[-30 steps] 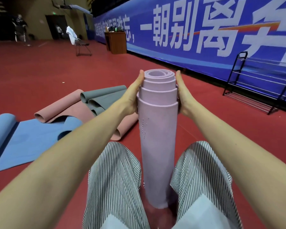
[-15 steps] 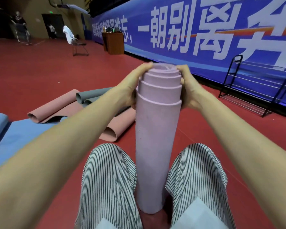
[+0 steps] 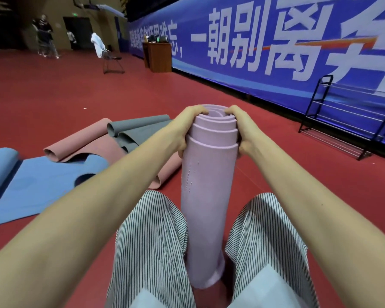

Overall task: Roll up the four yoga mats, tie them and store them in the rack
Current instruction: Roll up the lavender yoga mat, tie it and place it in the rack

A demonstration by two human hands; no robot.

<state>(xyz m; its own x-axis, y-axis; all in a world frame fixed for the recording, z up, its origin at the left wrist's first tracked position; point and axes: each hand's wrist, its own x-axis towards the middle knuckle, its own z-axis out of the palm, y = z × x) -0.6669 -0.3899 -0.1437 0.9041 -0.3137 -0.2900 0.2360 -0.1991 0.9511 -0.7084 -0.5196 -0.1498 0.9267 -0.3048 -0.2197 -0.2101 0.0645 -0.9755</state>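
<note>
At the left we see the blue mat [image 3: 31,181] half unrolled on the red floor [image 3: 53,96], with the pink mat [image 3: 93,147] and grey mat [image 3: 140,127] beyond it. Our left hand [image 3: 187,132] clasps the top of the upright lilac mat [image 3: 207,196], fingers [image 3: 200,111] curled over its rim; the roll stands between our knees [image 3: 151,210]. Our right hand [image 3: 245,130] grips the other side likewise. The rack [image 3: 347,121] stands far right.

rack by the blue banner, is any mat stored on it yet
No, the rack shows only bare wire shelves; the lilac mat is off it, standing on end.
</note>
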